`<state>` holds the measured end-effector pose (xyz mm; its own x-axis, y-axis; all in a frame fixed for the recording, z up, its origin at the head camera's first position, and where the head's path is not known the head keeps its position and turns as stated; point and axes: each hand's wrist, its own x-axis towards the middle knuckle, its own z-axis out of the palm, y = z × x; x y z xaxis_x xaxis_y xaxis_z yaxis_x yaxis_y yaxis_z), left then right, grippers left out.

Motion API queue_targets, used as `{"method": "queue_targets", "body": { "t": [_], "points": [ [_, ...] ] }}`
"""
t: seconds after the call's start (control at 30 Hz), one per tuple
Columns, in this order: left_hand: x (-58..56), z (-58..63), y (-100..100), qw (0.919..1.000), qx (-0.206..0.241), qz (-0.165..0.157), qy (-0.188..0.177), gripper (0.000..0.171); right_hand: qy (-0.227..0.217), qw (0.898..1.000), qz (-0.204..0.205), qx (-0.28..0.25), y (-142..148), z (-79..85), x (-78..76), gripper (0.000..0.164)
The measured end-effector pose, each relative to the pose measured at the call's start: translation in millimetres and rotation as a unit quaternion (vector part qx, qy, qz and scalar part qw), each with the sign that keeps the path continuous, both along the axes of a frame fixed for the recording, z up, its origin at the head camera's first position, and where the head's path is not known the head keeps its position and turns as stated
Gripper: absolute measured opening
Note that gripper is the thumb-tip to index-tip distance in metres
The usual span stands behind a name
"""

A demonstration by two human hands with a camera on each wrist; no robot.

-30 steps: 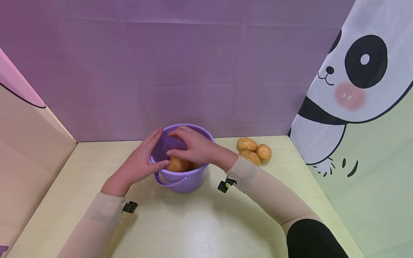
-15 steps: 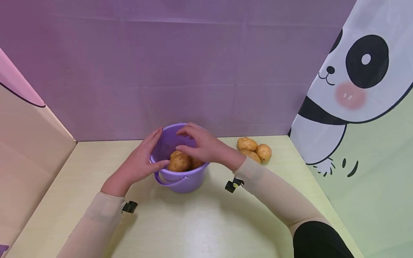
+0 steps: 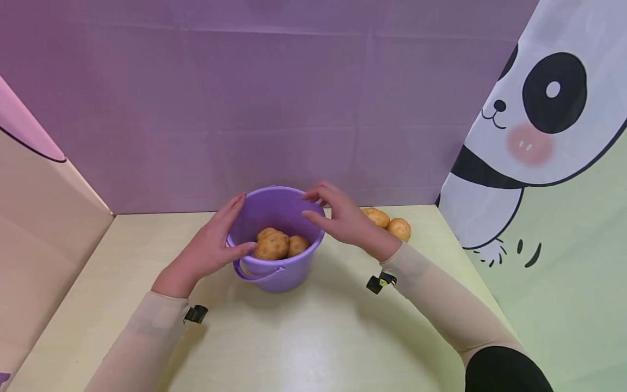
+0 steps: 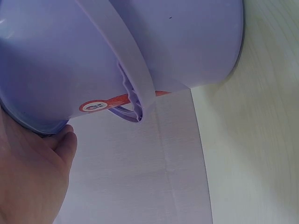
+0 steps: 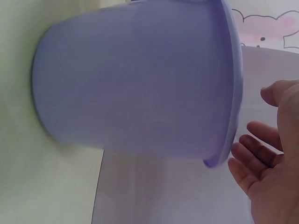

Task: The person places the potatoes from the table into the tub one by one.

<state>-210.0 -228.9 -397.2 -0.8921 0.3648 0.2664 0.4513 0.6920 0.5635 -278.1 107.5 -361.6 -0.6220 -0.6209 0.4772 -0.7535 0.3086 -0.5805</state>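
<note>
A purple bucket [image 3: 294, 275] stands upright on the table with potatoes [image 3: 272, 246] at its bottom. My left hand [image 3: 208, 253] holds the bucket at its left rim, thumb lapping over the near edge and fingers along the far left side. In the left wrist view part of that hand [image 4: 32, 172] shows against the rim. My right hand [image 3: 345, 218] is at the bucket's right rim, fingers loosely bent and holding nothing. The right wrist view shows these relaxed fingers [image 5: 252, 156] beside the rim, a small gap between thumb and bucket.
Right of the bucket lie loose potatoes [image 3: 400, 229], partly hidden behind my right wrist. A purple cloth wall [image 3: 294, 109] rises behind the table [image 3: 294, 348]. A panda-printed panel [image 3: 539, 163] bounds the right side.
My right hand has moved out of the bucket to the right, uncovering the potatoes inside. It now partly covers the loose ones. The left hand and bucket have stayed in place.
</note>
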Motion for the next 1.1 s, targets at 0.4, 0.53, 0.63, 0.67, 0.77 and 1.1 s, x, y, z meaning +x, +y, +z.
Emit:
{"method": "queue_targets", "body": {
  "t": [0.4, 0.53, 0.63, 0.67, 0.77, 1.1],
  "points": [
    [-1.5, -0.6, -2, 1.0000, 0.001, 0.000, 0.000, 0.109, -0.017, 0.999, -0.051, -0.006, 35, -9.8, 4.7, 0.029],
    [-1.9, -1.0, -2, 1.0000, 0.004, -0.001, 0.002, 0.108, -0.007, 0.997, -0.072, -0.001, 48, -17.9, 2.5, 0.031],
    [-2.0, -1.6, -2, 1.0000, 0.006, -0.002, 0.002, 0.108, -0.007, 0.996, -0.084, 0.005, 58, -26.4, -0.6, 0.032],
    [-2.2, -2.0, -2, 1.0000, 0.007, -0.003, 0.002, 0.108, -0.006, 0.996, -0.090, 0.009, 61, -29.5, -1.4, 0.032],
    [-2.3, -3.0, -1, 1.0000, 0.009, -0.004, 0.002, 0.108, -0.005, 0.994, -0.106, 0.022, 70, -37.9, -2.7, 0.031],
    [-0.7, -2.5, -1, 1.0000, 0.007, -0.001, 0.002, 0.108, 0.006, 0.986, -0.153, 0.065, 92, -58.5, -5.1, 0.034]
  ]
}}
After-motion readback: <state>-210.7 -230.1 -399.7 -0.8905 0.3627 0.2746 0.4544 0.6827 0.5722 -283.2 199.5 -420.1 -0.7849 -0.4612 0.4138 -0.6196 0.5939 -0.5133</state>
